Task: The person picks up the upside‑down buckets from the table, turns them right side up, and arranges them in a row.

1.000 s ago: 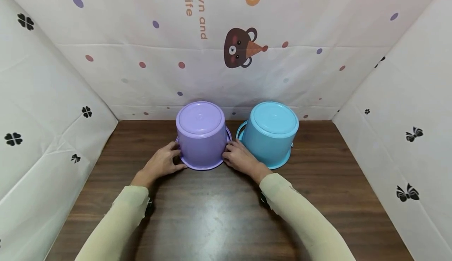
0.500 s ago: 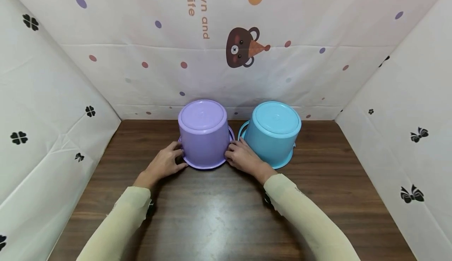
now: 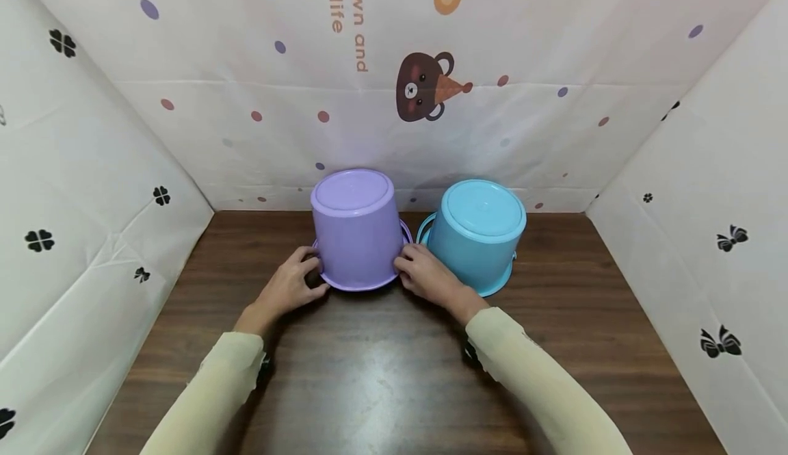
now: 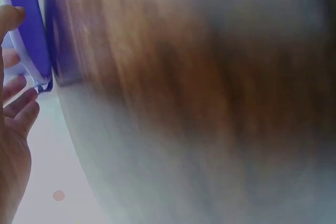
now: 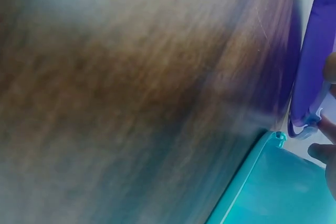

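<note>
An upside-down purple bucket [image 3: 357, 243] stands near the back wall in the head view, between both hands. My left hand [image 3: 291, 282] grips its left side low at the rim, thumb toward the front. On the opposite side my right hand [image 3: 429, 278] holds the rim beside the handle. Both wrist views show the purple bucket [image 4: 29, 30] with its mouth facing the table and a gap under the rim. Just right of it sits an upturned light blue bucket [image 3: 475, 253], close to my right hand's knuckles.
Both buckets are on a dark brown wooden table [image 3: 369, 373]. A white patterned cloth wall [image 3: 258, 147] rises right behind them, and white cloth walls border the left and right sides. The light blue bucket's handle [image 3: 425, 226] sticks out toward the purple one.
The purple bucket's upturned base and front rim have risen slightly, with both hands on its sides. The light blue bucket has stayed in place; the head view has shifted a little.
</note>
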`<action>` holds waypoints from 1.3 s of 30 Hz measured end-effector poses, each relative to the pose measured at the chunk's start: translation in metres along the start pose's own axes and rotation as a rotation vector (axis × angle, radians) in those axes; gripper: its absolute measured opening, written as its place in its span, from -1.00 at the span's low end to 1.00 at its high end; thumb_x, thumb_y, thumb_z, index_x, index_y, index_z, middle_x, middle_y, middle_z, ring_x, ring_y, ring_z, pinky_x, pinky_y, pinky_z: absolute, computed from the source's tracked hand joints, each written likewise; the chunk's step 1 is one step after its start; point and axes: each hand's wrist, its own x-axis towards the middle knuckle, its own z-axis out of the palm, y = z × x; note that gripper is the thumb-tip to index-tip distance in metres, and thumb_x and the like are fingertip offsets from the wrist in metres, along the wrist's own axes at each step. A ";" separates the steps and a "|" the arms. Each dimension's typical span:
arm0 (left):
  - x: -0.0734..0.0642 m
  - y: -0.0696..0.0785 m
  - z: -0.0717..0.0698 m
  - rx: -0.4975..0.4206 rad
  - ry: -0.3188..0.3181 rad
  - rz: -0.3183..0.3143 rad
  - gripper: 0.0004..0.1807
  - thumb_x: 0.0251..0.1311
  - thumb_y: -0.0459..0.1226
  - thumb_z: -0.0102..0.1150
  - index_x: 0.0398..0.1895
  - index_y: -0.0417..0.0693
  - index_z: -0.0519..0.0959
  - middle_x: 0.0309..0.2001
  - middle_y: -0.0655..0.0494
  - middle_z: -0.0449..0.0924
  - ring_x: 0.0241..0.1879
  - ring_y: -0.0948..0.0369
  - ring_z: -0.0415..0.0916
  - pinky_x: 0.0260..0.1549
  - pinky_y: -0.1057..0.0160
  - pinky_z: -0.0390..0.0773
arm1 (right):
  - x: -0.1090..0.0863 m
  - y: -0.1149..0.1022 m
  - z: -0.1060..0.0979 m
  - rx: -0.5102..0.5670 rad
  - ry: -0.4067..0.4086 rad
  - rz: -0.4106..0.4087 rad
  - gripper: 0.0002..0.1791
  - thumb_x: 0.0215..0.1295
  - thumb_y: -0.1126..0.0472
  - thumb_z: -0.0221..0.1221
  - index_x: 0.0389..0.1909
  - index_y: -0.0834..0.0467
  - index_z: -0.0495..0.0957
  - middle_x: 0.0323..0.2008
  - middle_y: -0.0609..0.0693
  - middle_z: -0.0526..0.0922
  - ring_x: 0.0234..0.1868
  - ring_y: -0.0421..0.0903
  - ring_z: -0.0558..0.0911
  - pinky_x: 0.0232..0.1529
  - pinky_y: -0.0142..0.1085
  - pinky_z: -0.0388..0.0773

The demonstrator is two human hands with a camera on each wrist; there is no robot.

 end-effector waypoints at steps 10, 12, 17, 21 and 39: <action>-0.004 0.012 0.000 -0.087 0.069 -0.108 -0.67 -0.24 -0.37 0.55 -0.42 -0.08 0.55 0.16 -0.25 0.51 0.13 -0.19 0.55 0.02 -0.13 0.62 | -0.010 -0.003 0.000 0.101 0.064 0.014 -0.88 0.25 0.37 0.31 -0.31 0.11 0.60 -0.24 0.02 0.53 -0.14 0.01 0.56 -0.06 -0.17 0.55; -0.004 0.015 -0.002 -0.096 0.077 -0.124 -0.69 -0.23 -0.38 0.49 -0.41 -0.07 0.54 0.16 -0.22 0.52 0.13 -0.18 0.56 -0.02 -0.11 0.62 | -0.013 -0.003 0.001 0.120 0.082 0.011 -0.91 0.28 0.35 0.31 -0.28 0.11 0.62 -0.22 0.01 0.56 -0.11 0.02 0.58 -0.02 -0.15 0.57; -0.004 0.020 -0.006 -0.105 0.111 -0.130 -0.72 -0.21 -0.38 0.42 -0.39 -0.11 0.52 0.15 -0.14 0.57 0.13 -0.13 0.60 -0.12 -0.04 0.60 | -0.016 -0.004 0.002 0.153 0.129 0.026 -0.86 0.29 0.35 0.35 -0.21 0.13 0.62 -0.15 0.04 0.58 -0.06 0.01 0.59 -0.01 -0.16 0.59; -0.004 0.021 -0.009 -0.120 0.128 -0.139 -0.73 -0.18 -0.41 0.40 -0.37 -0.15 0.53 0.16 -0.11 0.60 0.16 -0.10 0.60 -0.11 -0.02 0.57 | -0.016 -0.005 0.001 0.155 0.153 0.071 -0.75 0.25 0.37 0.39 -0.11 0.16 0.57 -0.07 0.08 0.55 -0.03 -0.01 0.59 0.00 -0.20 0.62; -0.006 0.023 -0.017 -0.221 0.222 -0.246 -0.50 -0.16 -0.48 0.49 -0.05 -0.18 0.57 0.11 -0.10 0.71 0.16 -0.07 0.64 0.12 -0.05 0.61 | -0.012 -0.014 0.003 0.236 0.091 0.280 -0.75 0.41 0.32 0.26 0.02 0.20 0.46 0.32 0.28 0.46 0.36 0.19 0.50 0.32 -0.01 0.53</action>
